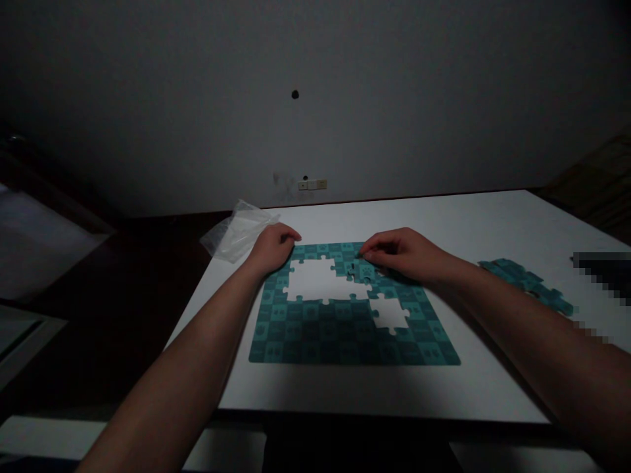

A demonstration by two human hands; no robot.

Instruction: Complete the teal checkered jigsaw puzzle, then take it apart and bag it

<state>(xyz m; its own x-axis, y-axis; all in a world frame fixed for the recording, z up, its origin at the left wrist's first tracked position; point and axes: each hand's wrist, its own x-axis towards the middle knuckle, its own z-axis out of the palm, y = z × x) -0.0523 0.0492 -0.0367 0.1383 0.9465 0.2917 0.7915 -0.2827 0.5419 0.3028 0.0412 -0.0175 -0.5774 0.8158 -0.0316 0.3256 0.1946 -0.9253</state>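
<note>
A teal jigsaw puzzle (315, 335) with a checked paw-print pattern lies on the white table, with a large white gap in its upper left and a smaller one at the right. At its far left corner rests my left hand (273, 248), fingers loosely bent and slightly apart, with nothing visible in them. Over the far right part, my right hand (407, 255) pinches a puzzle piece (367, 270) with a paw print. That piece sits at the edge of the large gap, slightly out of line with the pieces around it. My fingers partly hide it.
Loose teal puzzle pieces (525, 282) lie in a heap to the right, partly behind my right forearm. A clear plastic bag (236, 233) hangs over the table's far left edge. A dark, pixelated object (604, 270) is at the far right. A wall with sockets (312, 185) stands behind.
</note>
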